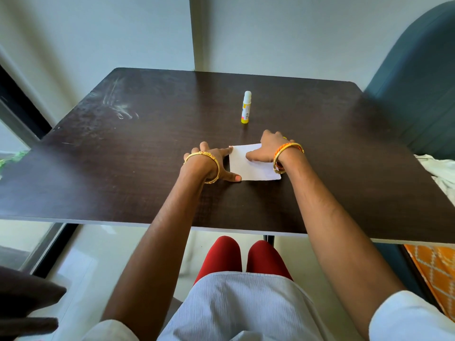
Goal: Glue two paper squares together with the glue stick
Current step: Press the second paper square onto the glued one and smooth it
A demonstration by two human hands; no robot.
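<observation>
A white paper square point(251, 166) lies flat on the dark table point(147, 156), near its middle. Whether a second square lies under it I cannot tell. My left hand point(213, 162) rests on the table at the paper's left edge, with the forefinger at the far left corner and the thumb at the near left corner. My right hand point(267, 147) presses down on the paper's far right part, thumb pointing left across the sheet. A glue stick point(246, 107), yellow body with a white cap on, stands upright on the table beyond the paper, apart from both hands.
A dark teal chair back point(416, 82) stands at the table's right. White cloth point(440, 173) lies at the right edge, with orange patterned fabric point(433, 271) below it. White smears point(120, 107) mark the far left of the table. A wall runs behind.
</observation>
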